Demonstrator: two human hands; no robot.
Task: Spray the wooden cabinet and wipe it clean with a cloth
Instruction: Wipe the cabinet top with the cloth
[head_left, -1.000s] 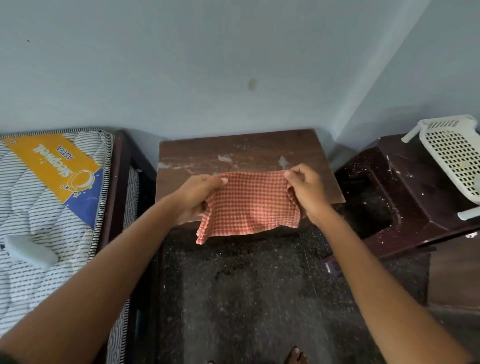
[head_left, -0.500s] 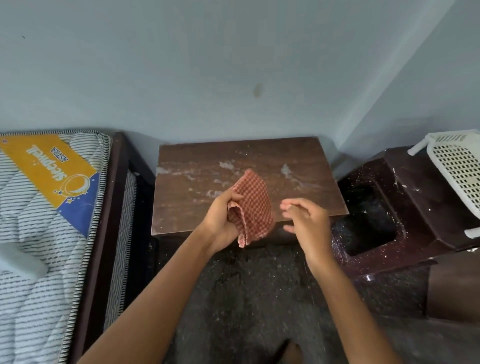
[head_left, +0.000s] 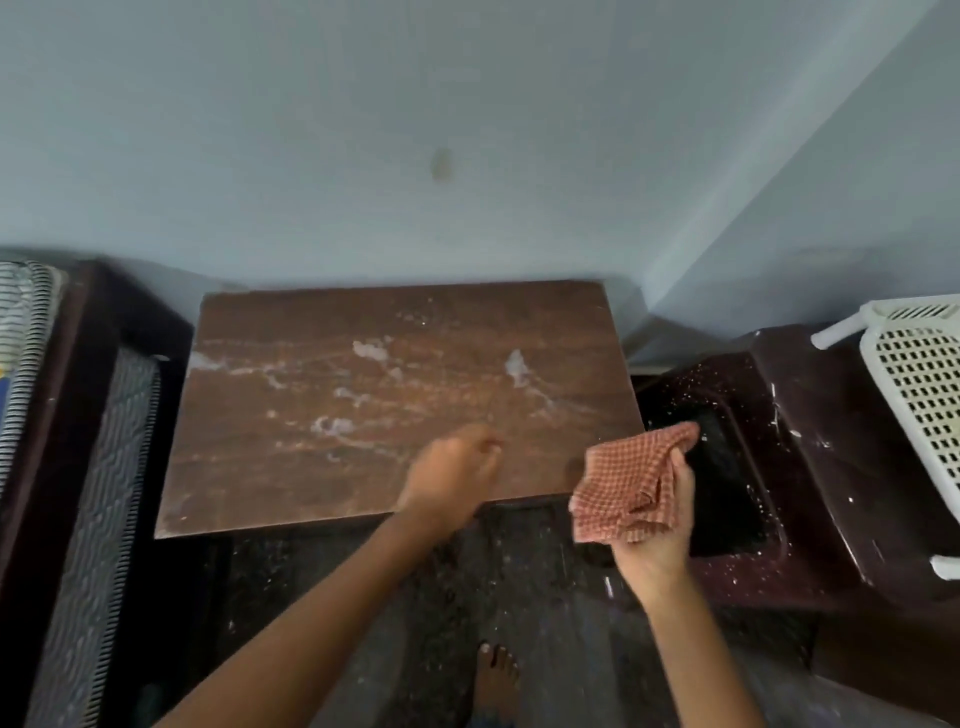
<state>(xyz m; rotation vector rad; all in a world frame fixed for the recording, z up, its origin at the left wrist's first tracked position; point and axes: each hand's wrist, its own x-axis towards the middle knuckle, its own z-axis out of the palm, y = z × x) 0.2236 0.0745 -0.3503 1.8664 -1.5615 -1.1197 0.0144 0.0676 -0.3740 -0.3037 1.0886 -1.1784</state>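
Observation:
The wooden cabinet (head_left: 363, 395) stands against the wall, its brown top streaked with white foam and wet patches. My right hand (head_left: 657, 525) holds a folded red-and-white checked cloth (head_left: 626, 483) just off the cabinet's front right corner, above the floor. My left hand (head_left: 452, 480) hovers over the cabinet's front edge, blurred, fingers loosely curled with nothing in them. No spray bottle is in view.
A bed with a dark frame and striped mattress (head_left: 88, 493) lies close on the left. A dark maroon plastic stool (head_left: 779, 467) sits on the right with a white perforated basket (head_left: 919, 395) on it. My bare foot (head_left: 496, 675) stands on the dark speckled floor.
The cloth, spread between both hands a second ago, was folded into my left hand and has passed to my right, which moved right. My left hand let go.

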